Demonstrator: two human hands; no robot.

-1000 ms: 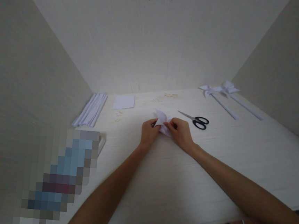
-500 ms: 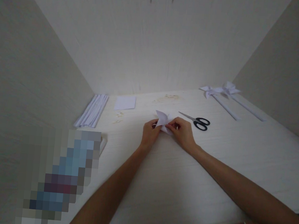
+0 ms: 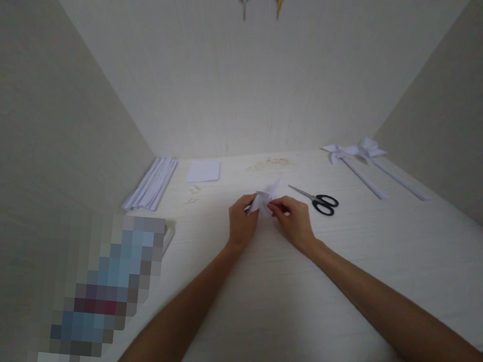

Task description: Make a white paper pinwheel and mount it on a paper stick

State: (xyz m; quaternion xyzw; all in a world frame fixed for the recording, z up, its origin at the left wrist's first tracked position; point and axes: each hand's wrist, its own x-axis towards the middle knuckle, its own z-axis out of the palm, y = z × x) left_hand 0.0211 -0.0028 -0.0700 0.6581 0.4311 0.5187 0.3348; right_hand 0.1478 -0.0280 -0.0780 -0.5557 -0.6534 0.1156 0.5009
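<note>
Both hands meet over the middle of the white table (image 3: 247,311). Between them is a white paper pinwheel (image 3: 264,199) with folded, pointed blades. My left hand (image 3: 242,219) is closed round its left side, the thumb over the paper. My right hand (image 3: 292,218) pinches at its right side with thumb and fingertips; whether something small sits in that pinch is too small to tell. Just beyond my right hand lie scissors (image 3: 323,204) with black handles, blades pointing left.
Paper sticks (image 3: 152,183) lie bundled at the left, beside a square paper sheet (image 3: 204,171). Two finished-looking pinwheels on sticks (image 3: 362,177) rest at the back right. Small pale scraps (image 3: 274,162) lie near the back wall. A blurred-out object (image 3: 118,277) occupies the left front.
The pinwheel has turned in my hands, one blade now pointing up and away. Both hands stay close together around it. The view has tilted up slightly, showing more of two hooks on the wall.
</note>
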